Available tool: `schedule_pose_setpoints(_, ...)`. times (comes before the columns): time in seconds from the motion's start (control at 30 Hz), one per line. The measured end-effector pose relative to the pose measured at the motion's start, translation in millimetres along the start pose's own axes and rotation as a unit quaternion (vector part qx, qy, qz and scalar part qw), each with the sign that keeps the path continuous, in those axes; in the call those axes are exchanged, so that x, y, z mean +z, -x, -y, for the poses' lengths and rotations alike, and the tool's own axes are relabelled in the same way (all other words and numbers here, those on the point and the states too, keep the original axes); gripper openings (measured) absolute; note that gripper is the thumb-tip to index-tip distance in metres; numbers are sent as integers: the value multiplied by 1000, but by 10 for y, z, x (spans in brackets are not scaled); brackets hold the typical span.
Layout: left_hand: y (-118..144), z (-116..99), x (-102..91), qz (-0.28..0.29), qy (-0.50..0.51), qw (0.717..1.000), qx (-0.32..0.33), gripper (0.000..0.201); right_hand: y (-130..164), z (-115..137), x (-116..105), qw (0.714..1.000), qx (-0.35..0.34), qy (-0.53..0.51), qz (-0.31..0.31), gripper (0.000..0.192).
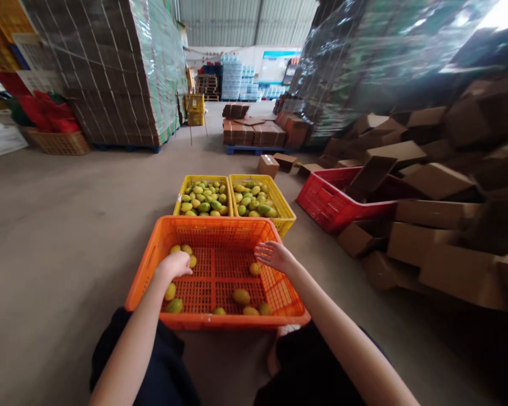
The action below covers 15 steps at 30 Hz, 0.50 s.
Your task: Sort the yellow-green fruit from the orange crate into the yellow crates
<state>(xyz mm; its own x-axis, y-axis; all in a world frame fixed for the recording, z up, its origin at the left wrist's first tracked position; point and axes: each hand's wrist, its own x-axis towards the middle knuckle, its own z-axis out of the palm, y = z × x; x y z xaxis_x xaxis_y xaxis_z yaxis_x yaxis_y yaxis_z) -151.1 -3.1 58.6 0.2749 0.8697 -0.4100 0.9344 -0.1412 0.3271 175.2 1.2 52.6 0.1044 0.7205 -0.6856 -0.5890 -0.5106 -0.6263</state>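
Note:
An orange plastic crate (pixel 214 322) with a slotted floor stands right in front of me, with several yellow-green mangoes lying loose on its bottom. My left hand (pixel 175 264) reaches into its left side, fingers curled down against a mango (pixel 192 261); the fingertips are partly hidden. Two more mangoes (pixel 187 249) lie just beyond that hand. At the right side, my right hand (pixel 274 256) is open, fingers stretched out, over a mango (pixel 254 269). Nearer the front wall lies another mango (pixel 241 296). A greenish mango (pixel 174 306) rests in the front left corner.
Two yellow crates full of mangoes, left (pixel 182 183) and right (pixel 285 211), touch the orange crate's far side. To the right, a red crate (pixel 325 206) stands beside heaped cardboard boxes (pixel 432 237). Wrapped pallet stacks (pixel 105 73) and a blue pallet (pixel 258 150) with flattened cartons stand farther back.

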Motion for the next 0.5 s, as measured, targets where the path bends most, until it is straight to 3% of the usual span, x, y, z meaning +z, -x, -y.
schedule_pose_setpoints(0.1, -33, 20, 45, 0, 26, 1000, -6, 17, 140, -129, -21, 1000, -1, -8, 16, 19)
schedule_pose_setpoints(0.23, -79, 107, 172, -5, 71, 997, -36, 28, 266, -120, 74, 997, -34, -32, 63, 22)
schedule_pose_setpoints(0.37, -75, 225, 453, -29, 155, 986, -62, 31, 438, -182, 153, 990, 10, -40, 133, 20)
schedule_pose_setpoints(0.5, -157, 383, 809, -13, 251, 962, -105, 31, 603, -222, 138, 987, 43, -72, 136, 20)
